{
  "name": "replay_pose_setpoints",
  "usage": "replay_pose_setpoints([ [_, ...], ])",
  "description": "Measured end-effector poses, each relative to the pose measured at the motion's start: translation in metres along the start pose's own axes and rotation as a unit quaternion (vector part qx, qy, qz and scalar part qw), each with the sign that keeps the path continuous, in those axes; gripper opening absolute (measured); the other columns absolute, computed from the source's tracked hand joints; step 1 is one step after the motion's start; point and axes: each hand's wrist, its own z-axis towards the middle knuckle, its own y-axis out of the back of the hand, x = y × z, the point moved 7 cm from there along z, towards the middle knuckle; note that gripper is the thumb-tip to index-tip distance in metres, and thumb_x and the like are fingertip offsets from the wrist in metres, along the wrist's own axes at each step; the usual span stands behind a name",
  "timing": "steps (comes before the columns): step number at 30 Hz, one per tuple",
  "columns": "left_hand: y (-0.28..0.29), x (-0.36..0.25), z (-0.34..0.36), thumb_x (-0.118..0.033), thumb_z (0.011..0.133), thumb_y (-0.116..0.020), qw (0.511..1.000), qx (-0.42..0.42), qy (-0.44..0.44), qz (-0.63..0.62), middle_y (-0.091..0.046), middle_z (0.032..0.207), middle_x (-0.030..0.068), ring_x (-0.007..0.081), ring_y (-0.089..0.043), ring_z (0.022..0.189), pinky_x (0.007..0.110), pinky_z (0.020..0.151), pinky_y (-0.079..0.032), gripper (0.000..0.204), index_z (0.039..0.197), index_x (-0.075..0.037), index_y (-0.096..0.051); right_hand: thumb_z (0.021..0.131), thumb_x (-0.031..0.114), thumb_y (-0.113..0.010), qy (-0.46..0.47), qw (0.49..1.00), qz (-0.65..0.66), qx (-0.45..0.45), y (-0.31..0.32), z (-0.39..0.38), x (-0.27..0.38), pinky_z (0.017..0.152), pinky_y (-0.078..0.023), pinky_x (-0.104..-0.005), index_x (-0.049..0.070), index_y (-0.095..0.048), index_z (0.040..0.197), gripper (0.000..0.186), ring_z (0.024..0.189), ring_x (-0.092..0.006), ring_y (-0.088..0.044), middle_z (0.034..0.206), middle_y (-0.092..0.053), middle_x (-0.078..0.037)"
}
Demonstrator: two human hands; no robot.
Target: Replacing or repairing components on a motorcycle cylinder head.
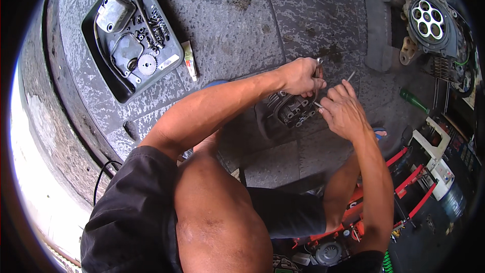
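Below my hands, on the dark tiled floor, sits a metal engine cylinder head (292, 112) with openings and bolts on its upper face. My left hand (300, 77) is closed around an upright, slim metal tool (319, 71) with a rounded top end, held just above the cylinder head. Its exact kind is unclear. Beside it, my right hand (344, 110) pinches a thin metal rod (352, 76), slanted so its lower end points toward the cylinder head's right edge. Whether that end touches the head I cannot tell. Both palms are hidden.
A black tray (177, 53) of engine parts, with a toothed gear (147, 64) and a metal cover (115, 13), lies far left. A tube (190, 61) is beside it. To the right are an engine block (429, 20), a green bottle (414, 101) and a red-framed stand (409, 179).
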Motion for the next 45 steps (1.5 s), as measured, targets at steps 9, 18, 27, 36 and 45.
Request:
replay_pose_setpoints([
  [9,0.002,0.006,0.000,-0.021,0.099,-0.066,1.000,0.004,0.015,-0.022,-0.070,0.075,0.0107,0.0163,-0.069,0.066,0.030,0.059,-0.059,0.027,0.092,0.005,-0.061,0.088,0.021,-0.069,0.053,0.997,-0.053,0.018,-0.004,0.006,0.010,0.108,-0.043,-0.0496,0.009,-0.071,0.088,0.013,0.098,-0.0300,-0.060,0.090,-0.061,-0.009],
  [18,0.004,0.004,-0.007,-0.021,0.099,-0.066,0.999,-0.033,0.002,0.016,-0.069,0.072,0.0097,0.0149,-0.068,0.064,0.029,0.058,-0.056,0.027,0.091,0.004,-0.060,0.107,0.033,-0.048,-0.502,0.292,0.793,-0.186,-0.090,-0.025,0.034,0.067,-0.059,-0.0393,0.006,-0.056,0.093,0.032,0.067,-0.0214,-0.062,0.078,-0.055,-0.005],
  [27,0.003,0.004,-0.007,-0.024,0.098,-0.068,0.999,-0.033,0.019,0.009,-0.069,0.072,0.0097,0.0151,-0.069,0.064,0.029,0.058,-0.057,0.030,0.091,0.004,-0.061,0.106,0.026,-0.047,-0.333,0.874,0.343,-0.094,-0.066,-0.045,-0.006,0.071,-0.046,-0.0389,0.000,-0.062,0.097,0.032,0.074,-0.0275,-0.060,0.084,-0.060,-0.016],
  [36,0.004,0.005,-0.006,-0.022,0.098,-0.067,0.999,-0.027,0.025,-0.008,-0.070,0.074,0.0106,0.0153,-0.069,0.064,0.029,0.059,-0.058,0.028,0.089,0.005,-0.062,0.098,0.020,-0.056,-0.160,0.971,0.176,-0.031,-0.034,-0.020,-0.007,0.092,-0.042,-0.0494,0.003,-0.060,0.091,0.019,0.098,-0.0357,-0.057,0.092,-0.059,-0.015],
  [45,0.004,0.003,-0.006,-0.021,0.099,-0.067,0.999,-0.026,0.022,-0.005,-0.070,0.074,0.0109,0.0154,-0.069,0.066,0.030,0.059,-0.058,0.028,0.088,0.005,-0.063,0.092,0.019,-0.064,0.034,0.998,-0.057,-0.003,0.002,0.004,0.012,0.098,-0.043,-0.0522,0.006,-0.065,0.091,0.012,0.098,-0.0338,-0.058,0.090,-0.059,-0.012],
])
